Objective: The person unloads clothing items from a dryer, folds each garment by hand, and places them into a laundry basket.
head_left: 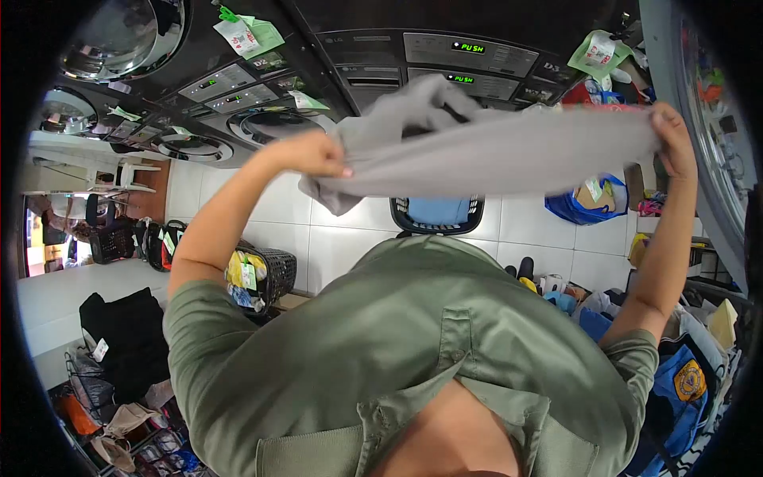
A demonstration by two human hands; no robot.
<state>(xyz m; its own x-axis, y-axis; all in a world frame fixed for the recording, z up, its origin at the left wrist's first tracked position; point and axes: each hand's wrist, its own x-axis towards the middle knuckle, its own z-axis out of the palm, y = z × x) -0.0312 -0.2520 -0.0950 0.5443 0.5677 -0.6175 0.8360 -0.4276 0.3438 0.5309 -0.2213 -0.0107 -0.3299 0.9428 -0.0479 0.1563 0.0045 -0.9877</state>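
Note:
A grey cloth garment (509, 155) is stretched in the air between my two hands, blurred by motion along its edges. At its left end my left hand (311, 154) is closed on the fabric. My right hand (672, 141), raised higher, grips the opposite end at the right. The middle of the garment bulges upward in front of the machines. Beneath it, blue folded cloth (437, 210) lies in a black basket (439, 230) on the floor.
Black laundry machines (350, 48) line the far side, with paper tags (253, 36) on them. A blue bag (586, 208) stands right on the tiles. A dark basket (280, 274) is at left, and piled clothes (687, 389) are at lower right.

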